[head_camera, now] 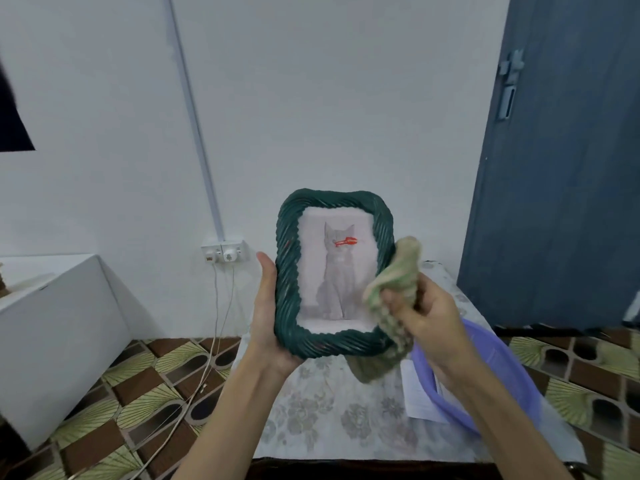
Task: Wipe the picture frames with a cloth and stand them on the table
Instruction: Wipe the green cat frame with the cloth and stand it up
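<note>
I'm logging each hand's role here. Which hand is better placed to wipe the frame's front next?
The right hand: it grips the cloth, already against the green frame at its right edge. The left hand is taken up holding the frame upright.

A dark green picture frame with a twisted, rope-like border is held upright in the air, its front facing the camera, above the bench with its pale floral covering. It shows a grey cat sitting, with a red mark at its mouth. The left grip clasps its left edge and lower left corner. A crumpled green and cream cloth is bunched in the right grip, pressed against the frame's right edge and lower right corner, one end hanging below.
</note>
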